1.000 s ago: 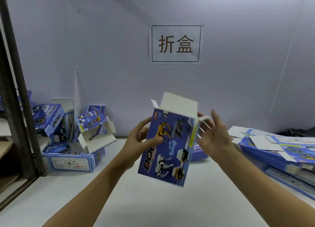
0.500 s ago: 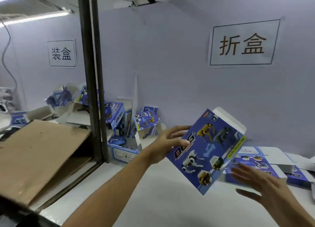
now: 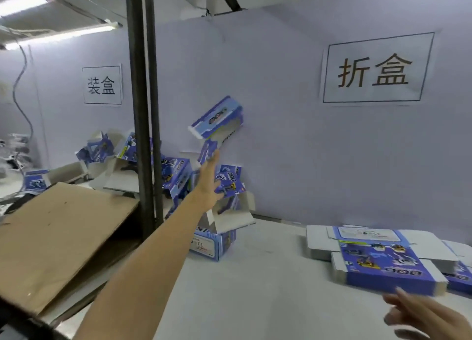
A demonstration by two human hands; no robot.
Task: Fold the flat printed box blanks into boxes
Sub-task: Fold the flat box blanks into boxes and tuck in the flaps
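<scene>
The left hand (image 3: pixel 208 184) is flung out toward eleven o'clock with its fingers spread and nothing in it. A second ago it was gripping the folded box (image 3: pixel 217 126), with the right hand spread beside it. That box now hangs in the air just past the fingertips, open end down, against the partition wall (image 3: pixel 281 148). It appears to be heading for the pile of finished boxes (image 3: pixel 204 186) heaped at the bench's (image 3: pixel 255 275) far left beside the dark post (image 3: pixel 143 109). The right hand (image 3: pixel 429 316) is low at five o'clock, open and empty, with its fingers reaching toward the stack of flat blanks (image 3: pixel 378 260) just ahead of it on the bench at three o'clock. One box looks finished and thrown clear, so the likely next step is to lift the top blank and begin folding it.
</scene>
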